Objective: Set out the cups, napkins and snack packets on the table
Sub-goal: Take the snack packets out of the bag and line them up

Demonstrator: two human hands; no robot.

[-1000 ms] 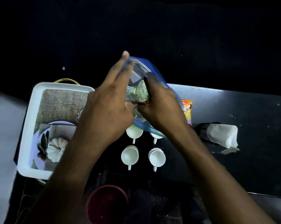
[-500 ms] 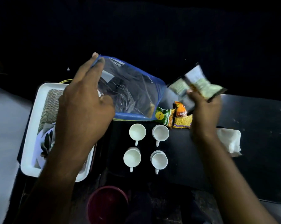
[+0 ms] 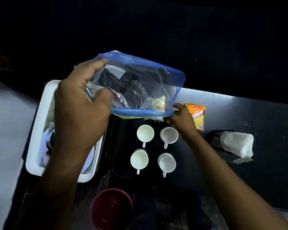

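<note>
My left hand (image 3: 80, 103) grips a clear plastic bag with a blue edge (image 3: 140, 83) and holds it tilted above the table; a few packets still show inside it. My right hand (image 3: 181, 120) is down at the table just behind the cups, its fingers closed around a snack packet (image 3: 156, 118) that the bag mostly hides. Touching the hand's right side, an orange snack packet (image 3: 197, 117) lies flat. Several white cups stand in a square, including the back left cup (image 3: 145, 133) and the front right cup (image 3: 166, 163). White napkins (image 3: 237, 143) lie in a tipped black holder.
A white tray (image 3: 38, 130) with cloth and a plate stands at the left under my left arm. A maroon bucket (image 3: 111, 208) sits below the table's near edge. The dark table (image 3: 247, 171) stretches to the right of the napkins.
My right hand came down from the air with the pale green packet to the table behind the cups. The bag swung right and now covers the green packet that lay there.
</note>
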